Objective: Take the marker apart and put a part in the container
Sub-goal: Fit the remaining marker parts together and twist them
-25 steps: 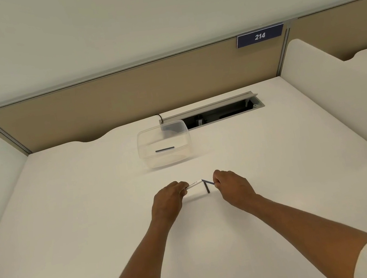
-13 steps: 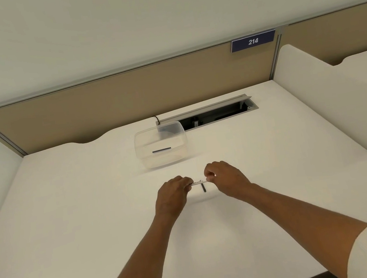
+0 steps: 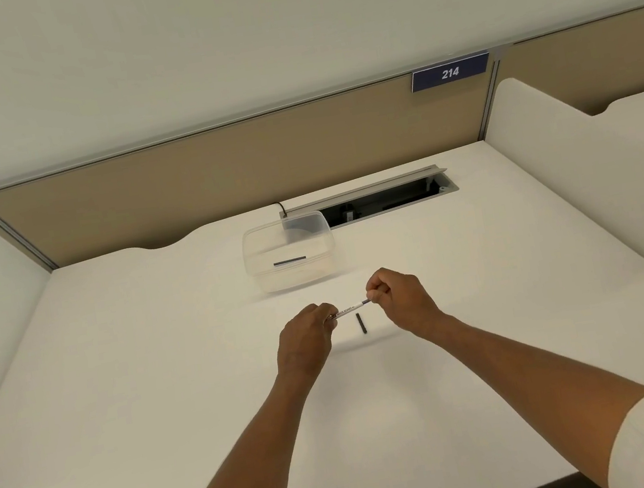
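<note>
Both hands, left (image 3: 305, 337) and right (image 3: 398, 299), pinch the marker (image 3: 349, 309) over the desk (image 3: 122, 381), one dark part (image 3: 289, 261) already in the container (image 3: 290, 251), another (image 3: 362, 323) lying loose below, more pulling apart seemingly left.

Both forearms reach forward from white sleeves and converge over the table. The left hand (image 3: 305, 341) curls knuckles-up, its grip pinching one end of the marker (image 3: 349, 308); the right hand (image 3: 403, 301), also curled, pinches the other end, slightly higher.
</note>
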